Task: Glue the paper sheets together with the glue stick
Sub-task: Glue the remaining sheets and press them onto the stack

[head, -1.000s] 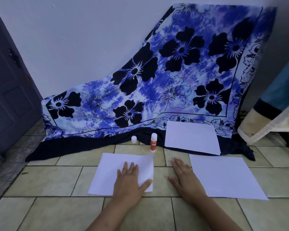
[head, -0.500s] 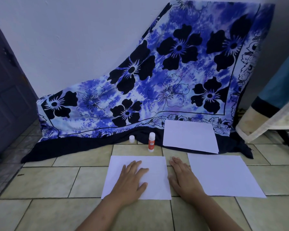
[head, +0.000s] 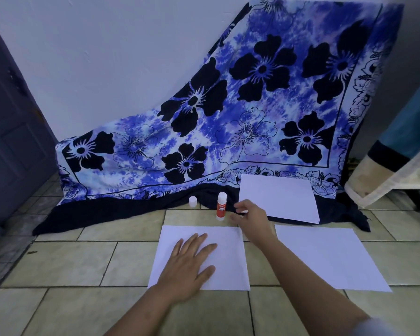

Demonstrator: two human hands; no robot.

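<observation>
Right hand now off floor, fingers spread empty beside glue stick; left hand still flat on paper sheet.

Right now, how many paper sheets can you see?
3: one under the left hand, sheet; one on the tiles at right; one farther back on the cloth's dark edge. Stacked sheets wouldn't show.

I count three paper sheets: one under my palm, one toward the floor's right side, one on the cloth's dark hem. One glue stick, one loose cap, one flowered cloth.
</observation>
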